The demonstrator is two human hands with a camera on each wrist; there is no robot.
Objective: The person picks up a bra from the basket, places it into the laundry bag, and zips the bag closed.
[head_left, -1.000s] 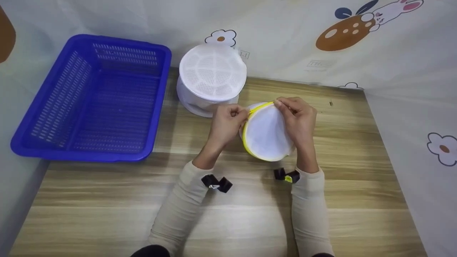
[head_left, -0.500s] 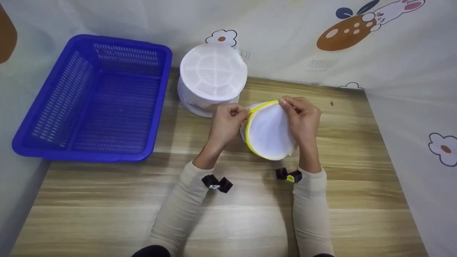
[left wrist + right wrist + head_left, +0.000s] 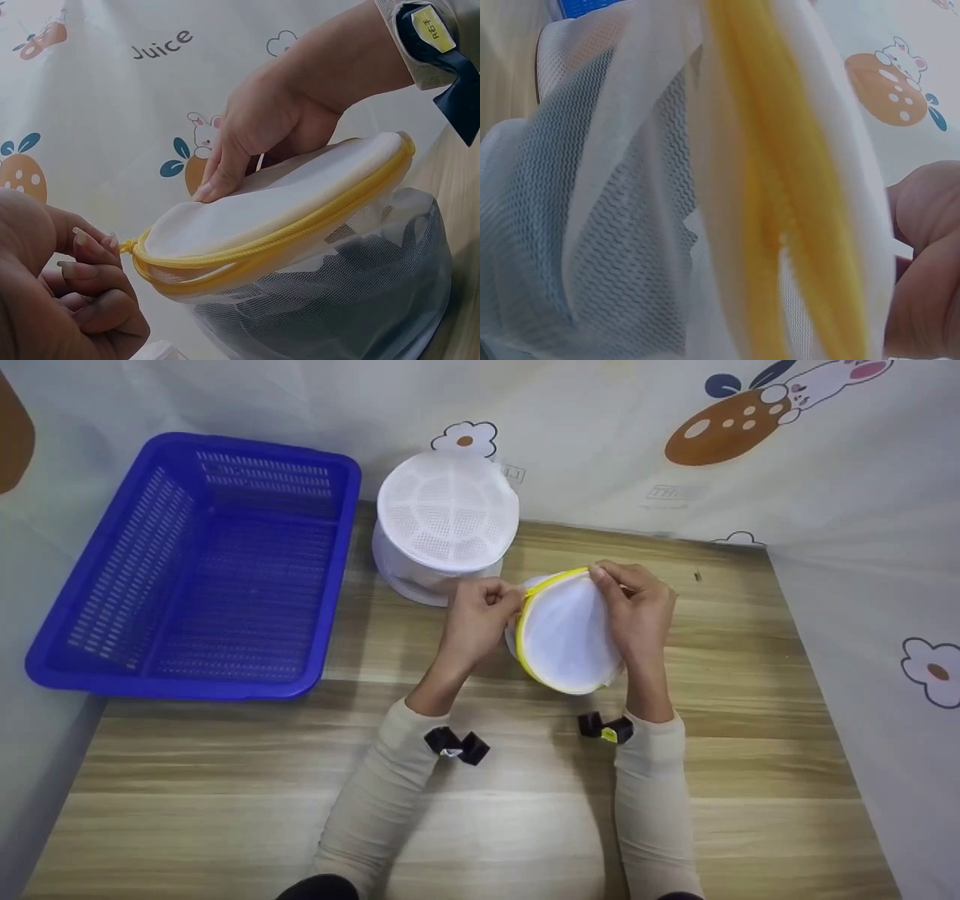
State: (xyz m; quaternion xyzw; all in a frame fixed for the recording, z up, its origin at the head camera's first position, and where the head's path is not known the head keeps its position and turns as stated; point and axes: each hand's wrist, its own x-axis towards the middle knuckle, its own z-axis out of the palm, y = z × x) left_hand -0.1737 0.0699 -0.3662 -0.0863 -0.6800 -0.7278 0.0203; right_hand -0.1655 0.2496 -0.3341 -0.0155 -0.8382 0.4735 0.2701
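Observation:
A white mesh laundry bag [image 3: 566, 637] with a yellow zipper [image 3: 270, 244] round its top is held above the wooden table. At the zipper's left end, my left hand [image 3: 476, 615] pinches the zipper pull [image 3: 129, 245] between thumb and fingertips. My right hand [image 3: 641, 611] grips the bag's far right rim, thumb on the white top. Part of the zipper gapes in both wrist views. Through the netting the bag looks dark grey; I cannot tell whether anything is inside.
A blue plastic basket [image 3: 326, 622] stands at the left. Between it and the hands, a round white mesh container [image 3: 448, 514] sits against the patterned wall cloth [image 3: 592, 457]. The wooden table [image 3: 750, 780] extends to the right and front.
My right hand has shifted slightly right and away from me, and the bag's rim has moved with it. My left hand has stayed at the zipper pull.

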